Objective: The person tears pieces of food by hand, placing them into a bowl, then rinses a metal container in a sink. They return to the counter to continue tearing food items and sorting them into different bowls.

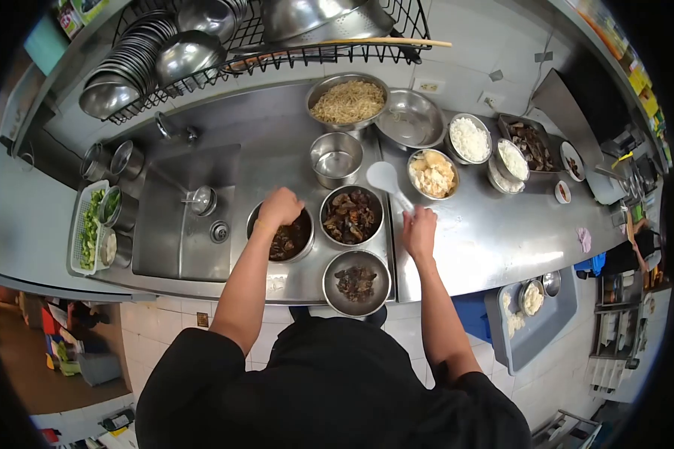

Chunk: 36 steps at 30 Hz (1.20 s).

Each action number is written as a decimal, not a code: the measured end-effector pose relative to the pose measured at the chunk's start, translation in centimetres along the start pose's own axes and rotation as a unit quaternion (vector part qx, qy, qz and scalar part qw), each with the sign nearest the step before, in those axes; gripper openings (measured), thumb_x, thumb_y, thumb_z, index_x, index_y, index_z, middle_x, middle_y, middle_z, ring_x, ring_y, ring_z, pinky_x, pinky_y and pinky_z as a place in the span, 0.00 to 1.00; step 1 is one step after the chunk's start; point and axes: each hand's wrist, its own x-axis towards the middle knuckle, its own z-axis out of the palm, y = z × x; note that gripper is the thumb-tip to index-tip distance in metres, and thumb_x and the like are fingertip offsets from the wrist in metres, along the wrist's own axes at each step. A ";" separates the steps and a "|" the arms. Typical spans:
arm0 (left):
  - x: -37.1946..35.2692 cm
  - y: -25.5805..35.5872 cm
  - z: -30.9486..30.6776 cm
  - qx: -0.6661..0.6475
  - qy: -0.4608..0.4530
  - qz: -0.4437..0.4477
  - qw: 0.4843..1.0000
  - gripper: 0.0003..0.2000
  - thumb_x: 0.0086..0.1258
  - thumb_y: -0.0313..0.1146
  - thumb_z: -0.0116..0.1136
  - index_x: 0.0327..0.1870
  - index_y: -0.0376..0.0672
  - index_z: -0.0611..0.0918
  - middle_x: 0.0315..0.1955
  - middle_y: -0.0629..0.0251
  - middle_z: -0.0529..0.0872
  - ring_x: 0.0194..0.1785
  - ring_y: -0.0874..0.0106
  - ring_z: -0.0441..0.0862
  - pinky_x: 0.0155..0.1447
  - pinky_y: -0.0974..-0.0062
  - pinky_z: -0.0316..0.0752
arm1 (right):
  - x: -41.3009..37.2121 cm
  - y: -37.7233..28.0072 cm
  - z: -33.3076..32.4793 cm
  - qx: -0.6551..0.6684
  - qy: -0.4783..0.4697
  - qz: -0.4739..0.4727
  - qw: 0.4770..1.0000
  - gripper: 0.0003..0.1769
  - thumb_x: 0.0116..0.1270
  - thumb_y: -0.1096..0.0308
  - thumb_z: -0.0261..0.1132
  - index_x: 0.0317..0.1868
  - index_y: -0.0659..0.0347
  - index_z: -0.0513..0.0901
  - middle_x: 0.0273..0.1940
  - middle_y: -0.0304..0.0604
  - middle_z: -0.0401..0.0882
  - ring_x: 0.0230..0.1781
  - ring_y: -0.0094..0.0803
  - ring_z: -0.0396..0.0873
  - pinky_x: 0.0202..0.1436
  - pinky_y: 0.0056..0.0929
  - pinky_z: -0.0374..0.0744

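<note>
Head view: right hand (420, 224) gripping white plastic paddle (383, 175); left hand (279, 206) over round steel pot (312, 238), grip unclear.

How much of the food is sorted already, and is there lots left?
The middle bowl looks well filled with dark pieces. The left hand is at the pot beside it; the right hand holds a white spoon. The pot has dark food in it, and the nearest bowl only a small heap, so maybe some is left.
</note>
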 end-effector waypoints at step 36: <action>-5.2 -15.5 0.5 -0.487 0.372 0.016 0.790 0.16 0.66 0.25 0.64 0.55 0.38 0.80 0.41 0.61 0.87 0.37 0.73 0.84 0.44 0.76 0.79 | 8.9 -37.2 8.0 0.130 0.153 -0.445 0.873 0.10 0.47 0.81 0.68 0.29 0.68 0.75 0.55 0.56 0.72 0.62 0.60 0.70 0.53 0.47 0.80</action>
